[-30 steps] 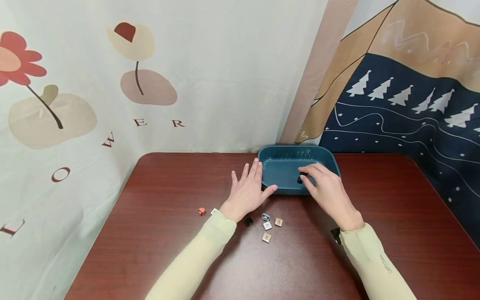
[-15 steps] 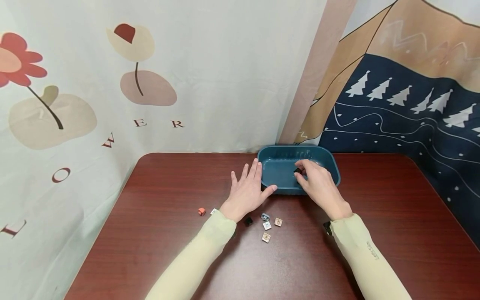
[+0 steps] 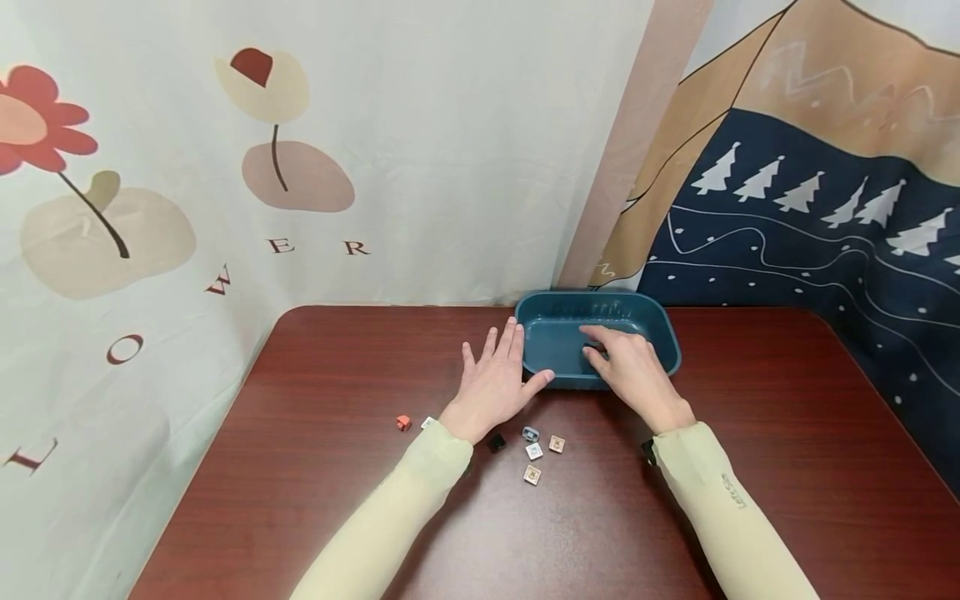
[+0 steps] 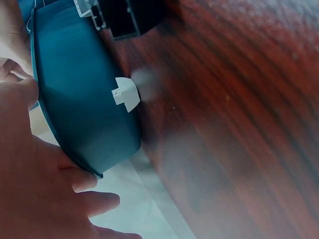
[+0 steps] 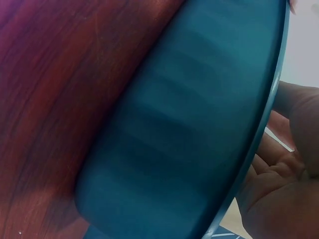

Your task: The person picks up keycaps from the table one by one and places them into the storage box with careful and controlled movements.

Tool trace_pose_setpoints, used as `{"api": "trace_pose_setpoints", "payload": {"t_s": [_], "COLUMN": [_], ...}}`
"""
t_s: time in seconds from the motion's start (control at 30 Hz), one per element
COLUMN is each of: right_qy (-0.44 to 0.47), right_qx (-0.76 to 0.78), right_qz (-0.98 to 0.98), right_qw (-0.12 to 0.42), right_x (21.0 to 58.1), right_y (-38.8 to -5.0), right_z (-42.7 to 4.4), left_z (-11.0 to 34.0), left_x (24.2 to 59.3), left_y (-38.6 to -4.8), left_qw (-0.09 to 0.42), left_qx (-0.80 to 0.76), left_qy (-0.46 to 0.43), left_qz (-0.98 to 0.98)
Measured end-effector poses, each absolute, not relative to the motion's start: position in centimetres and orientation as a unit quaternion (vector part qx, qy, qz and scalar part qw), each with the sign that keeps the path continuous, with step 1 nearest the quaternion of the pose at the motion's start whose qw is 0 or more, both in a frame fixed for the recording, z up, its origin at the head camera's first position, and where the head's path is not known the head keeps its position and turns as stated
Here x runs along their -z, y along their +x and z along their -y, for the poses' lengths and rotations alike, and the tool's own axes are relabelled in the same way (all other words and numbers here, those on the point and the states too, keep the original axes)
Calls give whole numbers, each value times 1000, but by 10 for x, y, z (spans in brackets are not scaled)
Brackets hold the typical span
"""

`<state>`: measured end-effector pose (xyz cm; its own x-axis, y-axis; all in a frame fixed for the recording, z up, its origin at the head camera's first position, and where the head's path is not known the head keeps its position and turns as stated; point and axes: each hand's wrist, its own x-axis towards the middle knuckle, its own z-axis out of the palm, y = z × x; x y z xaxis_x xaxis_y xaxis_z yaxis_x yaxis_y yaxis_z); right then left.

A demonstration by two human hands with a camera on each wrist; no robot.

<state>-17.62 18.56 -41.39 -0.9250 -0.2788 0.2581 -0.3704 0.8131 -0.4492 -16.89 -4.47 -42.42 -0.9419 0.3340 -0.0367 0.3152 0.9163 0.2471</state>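
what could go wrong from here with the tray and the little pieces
The left sleeve partly hides a white piece beside the orange piece, so it might sweep both aside.
The left hand is at the tray rim; a push might shift it.
The black piece blends into the dark table and may be overlooked.

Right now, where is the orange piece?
In the head view, the orange piece lies on the table, to the left of the left sleeve; its nearest neighbour is a white piece just to its right.
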Motion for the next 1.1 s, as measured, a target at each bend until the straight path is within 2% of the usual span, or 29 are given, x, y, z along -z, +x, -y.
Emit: {"api": "trace_pose_setpoints", "payload": {"t_s": [0.23,0.6,0.9,1.1], "right_qy": [161,157,133,97], "right_qx": [-262,-223,-188,-181], "right_qz": [945,950,965,976], "right_qw": [109,155,126,66], "right_x": [414,405,408,414], "right_y": [-169,-132,-116,-118], "right_z": [-191,-218,-244,-259], "left_z": [46,48,46,45], "left_x": [425,426,428,427], "left_y": [-169,-169,-170,-170], "left_qw": [43,32,29,24], "left_qx": [-126,-129,-137,-135], "left_qy": [165,162,166,165], "left_qz": [-977,-978,-976,-977]}}
